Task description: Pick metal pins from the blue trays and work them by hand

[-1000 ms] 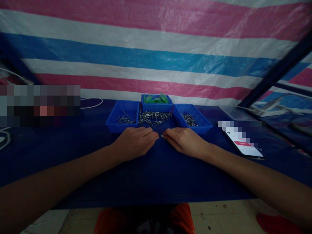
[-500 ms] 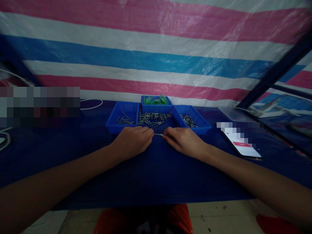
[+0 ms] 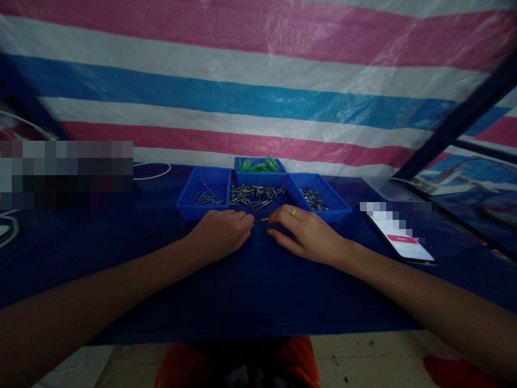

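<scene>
My left hand (image 3: 226,231) is closed, its fingertips pinching one end of a thin metal rod (image 3: 262,220) that points right. My right hand (image 3: 302,230), with a yellow ring on one finger, has its thumb apart from its forefinger. The forefinger's tip is at the rod's free end; whether it touches is too small to tell. Just behind the hands, loose thin metal pieces (image 3: 258,195) lie in a pile on the blue table (image 3: 258,291). Their exact kind does not show.
A left blue bin (image 3: 186,198) and a right blue bin (image 3: 338,203) hold small metal pieces. The back blue bin (image 3: 258,179) contains green items (image 3: 264,165). A phone (image 3: 404,240) lies at right, a white cable (image 3: 155,171) at back left. Striped sheeting (image 3: 258,97) hangs behind.
My right thumb and forefinger have parted from their pinch at the rod, and the hand has turned so that its ring shows. My left hand keeps its hold.
</scene>
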A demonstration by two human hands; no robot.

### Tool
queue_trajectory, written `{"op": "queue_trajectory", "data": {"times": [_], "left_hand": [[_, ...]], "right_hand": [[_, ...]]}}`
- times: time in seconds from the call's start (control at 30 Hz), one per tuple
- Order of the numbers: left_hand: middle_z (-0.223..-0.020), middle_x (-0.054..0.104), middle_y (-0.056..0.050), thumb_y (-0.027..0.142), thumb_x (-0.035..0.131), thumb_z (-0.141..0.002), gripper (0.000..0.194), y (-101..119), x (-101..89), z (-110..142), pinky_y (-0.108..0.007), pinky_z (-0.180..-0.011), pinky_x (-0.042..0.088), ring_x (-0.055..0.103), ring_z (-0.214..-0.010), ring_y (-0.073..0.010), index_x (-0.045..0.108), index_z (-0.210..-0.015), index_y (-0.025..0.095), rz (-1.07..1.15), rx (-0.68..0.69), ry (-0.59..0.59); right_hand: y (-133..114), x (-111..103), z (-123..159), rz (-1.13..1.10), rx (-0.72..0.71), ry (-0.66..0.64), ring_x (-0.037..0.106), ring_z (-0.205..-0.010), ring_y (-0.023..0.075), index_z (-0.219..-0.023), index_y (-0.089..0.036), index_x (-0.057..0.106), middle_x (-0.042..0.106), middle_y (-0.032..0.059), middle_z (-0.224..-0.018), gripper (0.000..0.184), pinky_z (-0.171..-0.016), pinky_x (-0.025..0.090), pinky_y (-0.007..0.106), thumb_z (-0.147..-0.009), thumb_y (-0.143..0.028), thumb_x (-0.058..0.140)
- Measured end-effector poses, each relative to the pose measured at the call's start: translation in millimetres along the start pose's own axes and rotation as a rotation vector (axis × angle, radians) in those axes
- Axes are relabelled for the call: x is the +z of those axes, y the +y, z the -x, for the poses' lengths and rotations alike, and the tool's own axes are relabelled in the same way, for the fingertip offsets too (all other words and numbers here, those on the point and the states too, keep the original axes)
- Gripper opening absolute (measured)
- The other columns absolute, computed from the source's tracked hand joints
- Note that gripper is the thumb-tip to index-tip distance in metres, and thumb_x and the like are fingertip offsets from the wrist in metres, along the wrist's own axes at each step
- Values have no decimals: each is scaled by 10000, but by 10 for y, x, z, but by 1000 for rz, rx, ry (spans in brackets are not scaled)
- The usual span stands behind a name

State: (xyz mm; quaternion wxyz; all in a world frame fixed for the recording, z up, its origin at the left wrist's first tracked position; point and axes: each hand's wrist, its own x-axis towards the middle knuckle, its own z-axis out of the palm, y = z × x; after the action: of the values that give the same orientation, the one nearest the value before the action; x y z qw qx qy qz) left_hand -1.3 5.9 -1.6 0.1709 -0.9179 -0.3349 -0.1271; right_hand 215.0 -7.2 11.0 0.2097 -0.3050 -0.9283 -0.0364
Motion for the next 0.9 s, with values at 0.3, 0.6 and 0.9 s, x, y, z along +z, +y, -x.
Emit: {"op": "queue_trajectory", "data": {"times": [0.3,0.6,0.9], "left_hand": [[-702,604,2,182,452,-877,114,5,-7,4,-254,-500,350,596,-639,-163,545,-811,171,-69,25,-1],[-670,590,-7,171,436,-874,134,12,-26,6,-261,-486,344,586,-607,-164,543,-794,169,-119,21,30],[-695,636,-15,221,417,-888,138,38,-24,3,-240,-443,325,625,-596,-174,545,-894,170,-135,-60,50]], "right_hand": [[33,47,-3,105,57,-89,526,-946,215,-984,-143,579,535,117,-1068,286,-781,484,350,-909,-385,445],[38,42,-22,42,-93,-197,537,-840,168,-963,-133,600,594,86,-938,248,-787,457,313,-933,-288,409],[32,35,-14,15,-40,-201,549,-848,177,-988,-125,607,598,89,-927,236,-785,462,323,-922,-258,424]]}}
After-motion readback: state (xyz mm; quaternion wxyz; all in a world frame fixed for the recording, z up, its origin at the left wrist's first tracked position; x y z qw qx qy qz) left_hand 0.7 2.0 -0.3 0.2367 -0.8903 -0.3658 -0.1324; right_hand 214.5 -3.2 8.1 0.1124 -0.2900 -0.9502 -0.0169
